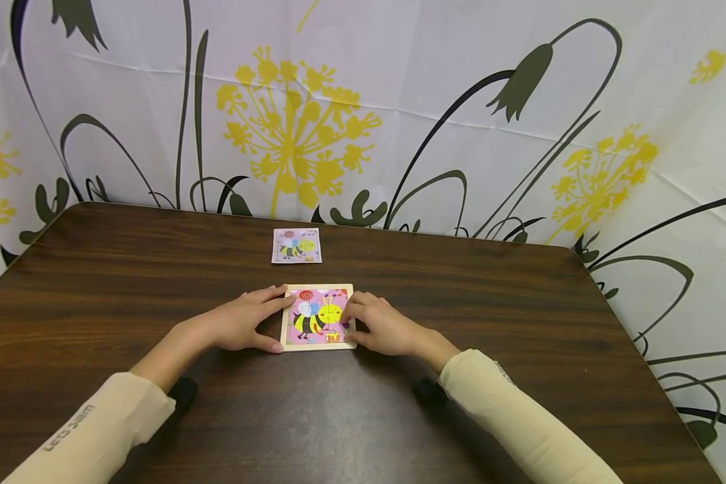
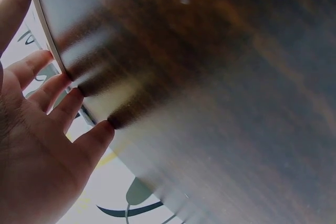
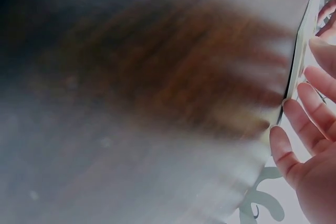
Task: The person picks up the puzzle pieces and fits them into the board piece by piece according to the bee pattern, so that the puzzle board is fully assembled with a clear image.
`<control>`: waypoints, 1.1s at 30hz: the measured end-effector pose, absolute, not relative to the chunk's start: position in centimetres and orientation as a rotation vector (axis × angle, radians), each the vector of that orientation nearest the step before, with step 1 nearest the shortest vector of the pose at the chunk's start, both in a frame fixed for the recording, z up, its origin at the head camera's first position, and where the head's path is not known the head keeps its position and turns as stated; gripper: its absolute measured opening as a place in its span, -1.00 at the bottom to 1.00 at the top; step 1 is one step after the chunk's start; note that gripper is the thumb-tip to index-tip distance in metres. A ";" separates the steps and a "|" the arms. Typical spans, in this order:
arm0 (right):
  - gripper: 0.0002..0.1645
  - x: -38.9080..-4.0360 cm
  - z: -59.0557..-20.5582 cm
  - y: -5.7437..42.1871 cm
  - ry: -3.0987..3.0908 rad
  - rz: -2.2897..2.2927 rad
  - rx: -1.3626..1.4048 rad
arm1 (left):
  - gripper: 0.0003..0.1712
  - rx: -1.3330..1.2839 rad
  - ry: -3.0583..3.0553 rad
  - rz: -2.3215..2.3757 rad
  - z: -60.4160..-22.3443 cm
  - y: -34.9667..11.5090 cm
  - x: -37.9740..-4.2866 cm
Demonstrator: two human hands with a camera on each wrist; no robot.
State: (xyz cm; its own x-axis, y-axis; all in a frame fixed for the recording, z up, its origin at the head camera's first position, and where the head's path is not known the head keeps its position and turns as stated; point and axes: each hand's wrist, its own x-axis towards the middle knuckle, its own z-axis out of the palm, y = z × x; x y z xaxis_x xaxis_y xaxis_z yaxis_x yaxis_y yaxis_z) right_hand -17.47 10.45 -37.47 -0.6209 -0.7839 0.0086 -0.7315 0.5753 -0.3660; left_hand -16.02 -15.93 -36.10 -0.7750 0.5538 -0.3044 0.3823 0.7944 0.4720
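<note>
A wooden-framed picture puzzle [image 1: 318, 347] of a yellow and black bee on pink lies flat on the table. My left hand [image 1: 242, 321] rests along its left side, fingers spread, with the thumb by the near left corner. In the left wrist view the left hand [image 2: 44, 135] has its fingers fairly straight, with fingertips at the frame and on the tabletop. At the puzzle's right side, my right hand [image 1: 386, 326] touches it with bent index finger and thumb over the edge. The right wrist view shows the right hand's fingers [image 3: 307, 121] loosely bent beside the frame.
Beyond the puzzle a small square card [image 1: 296, 246] with the same bee picture lies on the dark wood table [image 1: 157, 269]. A white cloth [image 1: 435, 81] with yellow and grey flowers hangs behind the table's far edge.
</note>
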 end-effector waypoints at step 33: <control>-0.72 -17.3 -37.8 11.0 2.635 -0.535 -1.347 | -0.01 0.722 2.543 0.595 -36.0 -15.7 -15.7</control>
